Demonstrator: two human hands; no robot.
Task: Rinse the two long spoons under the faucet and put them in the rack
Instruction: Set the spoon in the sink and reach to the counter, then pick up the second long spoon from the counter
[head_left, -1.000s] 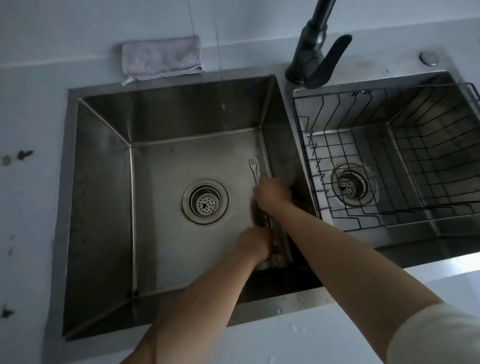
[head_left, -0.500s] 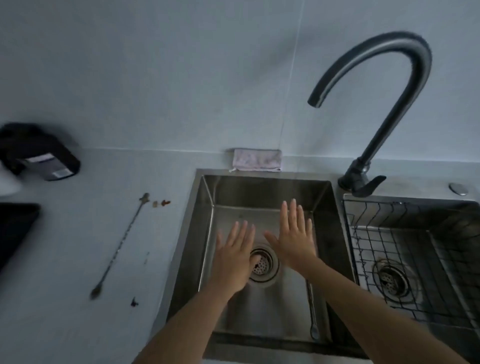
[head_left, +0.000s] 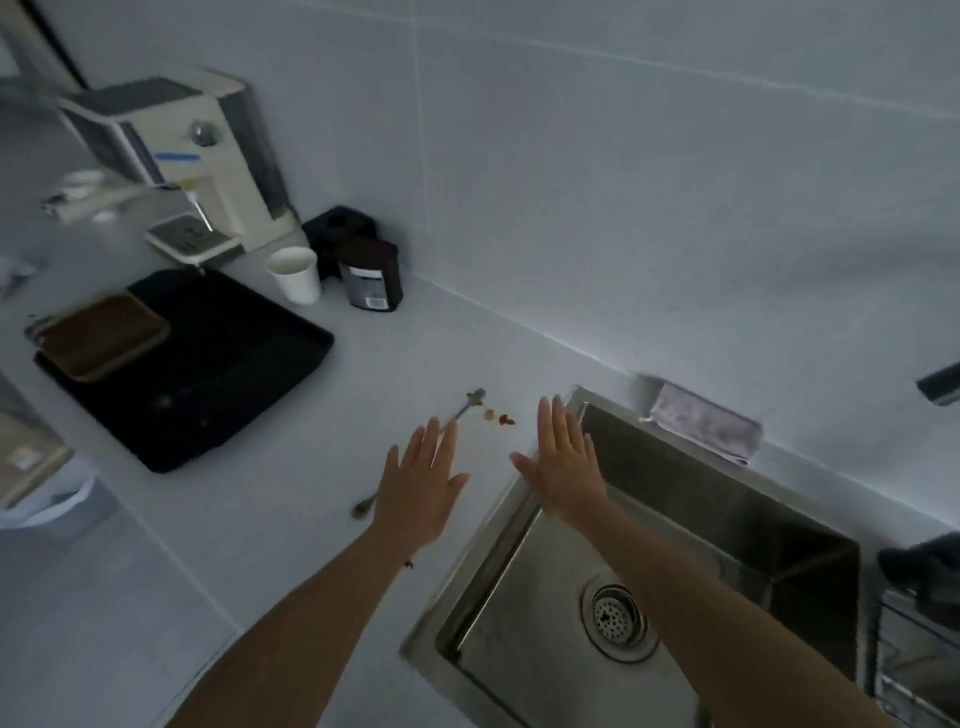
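Observation:
One long thin spoon (head_left: 466, 406) lies on the white counter left of the sink, its middle hidden under my left hand (head_left: 422, 483); its bowl end (head_left: 362, 506) shows at the hand's left. My left hand hovers flat with spread fingers and holds nothing. My right hand (head_left: 563, 461) is also flat and empty, over the left rim of the steel sink (head_left: 524, 525). The wire rack (head_left: 914, 670) shows only at the lower right edge. The faucet's spout tip (head_left: 937, 389) peeks in at the right edge. The second spoon is not in view.
A black tray (head_left: 218, 384) with a brown board (head_left: 101, 338) sits at the left. Behind it stand a white dispenser (head_left: 197, 156), a paper cup (head_left: 295, 274) and a dark jar (head_left: 370, 280). A folded cloth (head_left: 704, 428) lies behind the sink. Brown crumbs (head_left: 500, 417) lie by the spoon.
The view has swung left from the sink to the counter. Both empty hands moved left with it: the left one now over the spoon on the counter, the right over the sink's rim.

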